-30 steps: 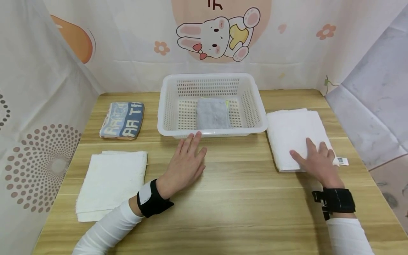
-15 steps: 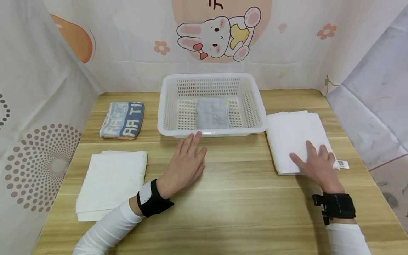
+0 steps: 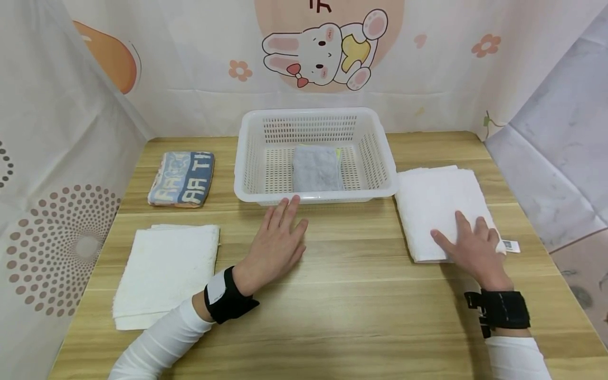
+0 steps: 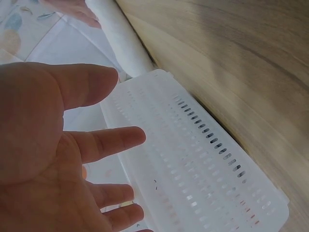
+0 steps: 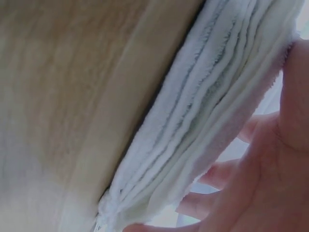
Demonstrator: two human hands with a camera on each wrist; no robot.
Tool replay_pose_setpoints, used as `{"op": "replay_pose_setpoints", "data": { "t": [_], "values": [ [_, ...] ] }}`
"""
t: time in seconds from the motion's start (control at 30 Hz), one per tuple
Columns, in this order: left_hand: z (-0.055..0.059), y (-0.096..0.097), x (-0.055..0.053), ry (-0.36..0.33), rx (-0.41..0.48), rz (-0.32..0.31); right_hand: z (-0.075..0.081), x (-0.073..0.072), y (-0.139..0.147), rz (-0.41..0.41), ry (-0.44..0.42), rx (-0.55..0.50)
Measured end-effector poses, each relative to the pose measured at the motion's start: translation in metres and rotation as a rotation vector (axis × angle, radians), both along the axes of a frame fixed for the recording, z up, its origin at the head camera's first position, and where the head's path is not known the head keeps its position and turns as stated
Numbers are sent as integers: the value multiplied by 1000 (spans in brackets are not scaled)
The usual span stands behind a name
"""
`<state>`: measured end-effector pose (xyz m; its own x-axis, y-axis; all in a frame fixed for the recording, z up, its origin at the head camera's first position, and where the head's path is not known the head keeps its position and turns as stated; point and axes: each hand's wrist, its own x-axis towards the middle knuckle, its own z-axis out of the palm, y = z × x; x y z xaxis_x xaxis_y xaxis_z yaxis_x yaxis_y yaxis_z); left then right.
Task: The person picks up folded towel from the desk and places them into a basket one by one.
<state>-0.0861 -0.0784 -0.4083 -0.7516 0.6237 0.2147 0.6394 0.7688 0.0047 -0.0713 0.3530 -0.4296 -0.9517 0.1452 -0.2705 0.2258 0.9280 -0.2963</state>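
My right hand (image 3: 477,250) rests with spread fingers on the near right part of a folded white towel (image 3: 434,198) at the right of the table. In the right wrist view, the towel's edge (image 5: 193,116) shows several stacked layers above the wood. My left hand (image 3: 275,245) is stretched out at the front rim of a white plastic basket (image 3: 361,196). Its fingertips overlap that rim in the head view; whether they touch it I cannot tell. In the left wrist view, its fingers (image 4: 113,141) are extended and hold nothing. A folded grey cloth (image 3: 317,168) lies inside the basket.
At the left lie a second folded white towel (image 3: 166,269), partly under the left forearm, and a folded blue patterned towel (image 3: 182,179) behind it. Printed curtains (image 3: 190,58) enclose the wooden table (image 3: 356,306). A small tag (image 3: 512,246) sticks out from the right towel.
The white towel on the right has slid slightly nearer to me, with my right hand moving along on it. My left hand, the basket and the left towels have stayed put.
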Motion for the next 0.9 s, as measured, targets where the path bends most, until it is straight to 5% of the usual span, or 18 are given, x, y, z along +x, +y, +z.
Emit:
{"op": "replay_pose_setpoints", "data": {
  "t": [0.9],
  "values": [
    [-2,1,-1,3,22,-5,0,14,-6,-1,11,19]
  ]
}}
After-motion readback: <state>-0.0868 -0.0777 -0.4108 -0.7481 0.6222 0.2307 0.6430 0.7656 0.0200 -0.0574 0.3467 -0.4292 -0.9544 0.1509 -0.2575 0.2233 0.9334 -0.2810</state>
